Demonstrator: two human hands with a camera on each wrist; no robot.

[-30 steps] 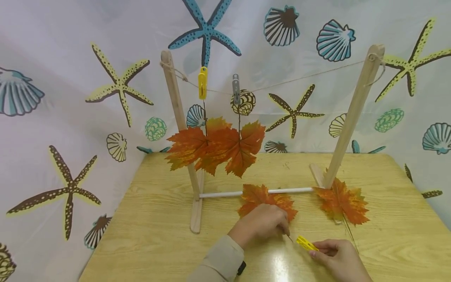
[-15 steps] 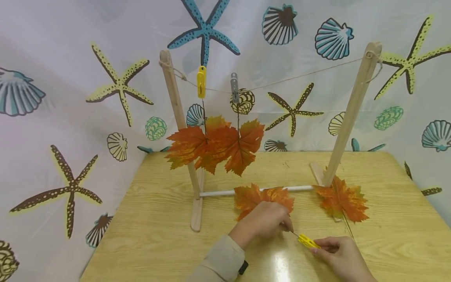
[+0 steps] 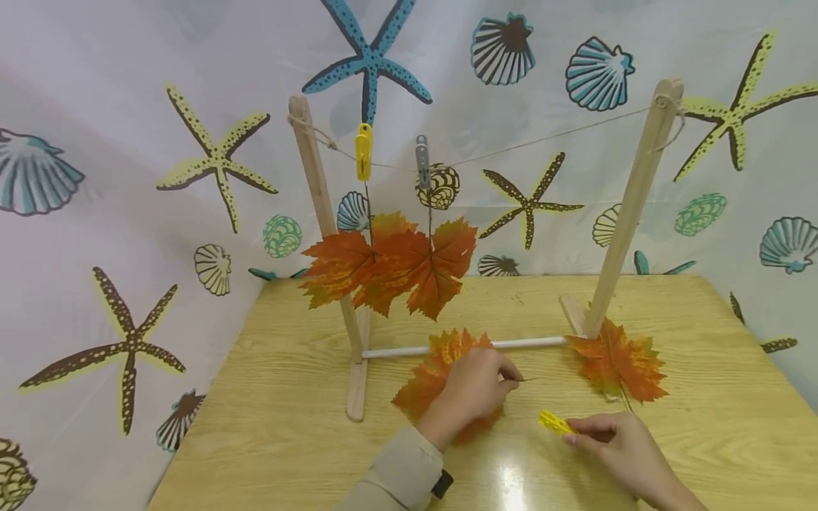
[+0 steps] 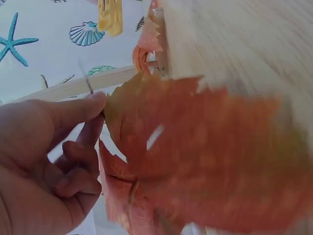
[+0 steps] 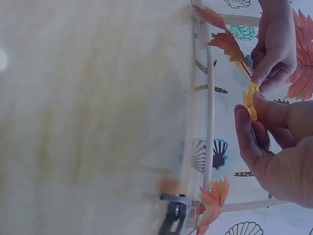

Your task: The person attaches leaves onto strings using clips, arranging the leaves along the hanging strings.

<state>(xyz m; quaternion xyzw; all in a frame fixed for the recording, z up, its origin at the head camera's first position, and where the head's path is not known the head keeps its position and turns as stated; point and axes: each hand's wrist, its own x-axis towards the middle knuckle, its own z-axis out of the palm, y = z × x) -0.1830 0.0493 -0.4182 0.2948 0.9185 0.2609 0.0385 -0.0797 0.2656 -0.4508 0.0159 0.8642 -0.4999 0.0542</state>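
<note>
My left hand pinches the thin stem of an orange artificial maple leaf; the hand covers part of this leaf in the head view. Between thumb and fingers, my right hand holds a yellow clothespin, its tip pointing left. A gap separates clothespin and stem end in the head view. On the twine, a yellow clothespin and a grey clothespin hold hanging maple leaves. The right wrist view shows the held clothespin in my right fingertips.
Two wooden posts carry the twine, joined low down by a white rod. Another maple leaf lies by the right post's foot. The wooden table meets a patterned curtain behind.
The left hand has moved up and away from the held clothespin, taking the stem with it. Its leaf has turned and shifted left. The right hand has moved slightly upward, still holding the clothespin.
</note>
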